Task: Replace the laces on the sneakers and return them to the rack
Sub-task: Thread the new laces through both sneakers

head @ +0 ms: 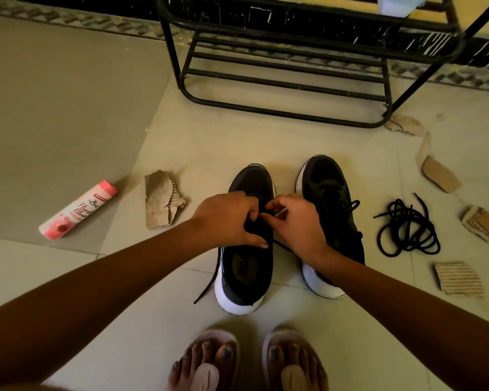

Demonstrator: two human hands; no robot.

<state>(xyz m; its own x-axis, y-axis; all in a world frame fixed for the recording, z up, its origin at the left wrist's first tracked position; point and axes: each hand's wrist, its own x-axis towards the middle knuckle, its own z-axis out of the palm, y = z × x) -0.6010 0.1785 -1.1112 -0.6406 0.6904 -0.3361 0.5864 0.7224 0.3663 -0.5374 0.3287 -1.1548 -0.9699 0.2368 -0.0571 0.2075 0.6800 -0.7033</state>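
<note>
Rack [280,88]: black metal, on the floor beyond the sneakers.
Sneakers: left sneaker [249,266] and right sneaker [331,204] side by side on the floor.
Left hand [226,218]: fingers curled, pinching the lace [206,284] over the left sneaker.
Right hand [297,221]: close beside it, pinching the same lace.
Loose lace [407,230]: coiled right of the sneakers.

Black sneakers [333,198] (white soles) side by side, loose lace [407,230] coiled beside
</note>
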